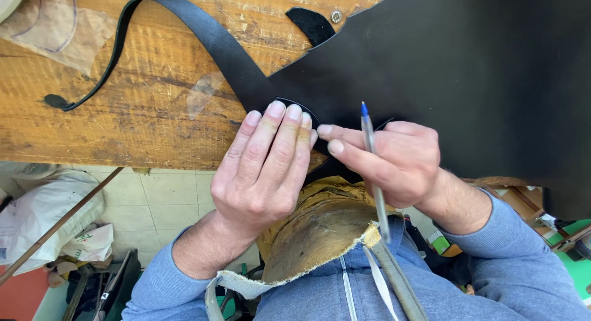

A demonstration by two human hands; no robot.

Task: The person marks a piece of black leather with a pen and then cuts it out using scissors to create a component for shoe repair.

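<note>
Our left hand [261, 170] covers most of the small black leather piece [289, 104], so we cannot tell its full shape. The large black leather sheet [468, 75] runs off the top and right edges. The pen [373, 167] tip hides behind our right hand [394, 161].

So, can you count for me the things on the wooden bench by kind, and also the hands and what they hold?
Large black leather sheet: 1
Small black leather pieces: 2, one under the left hand, one by a rivet
Black strap: 1
Pen, in the right hand: 1
Hands: 2
Total: 7
</note>
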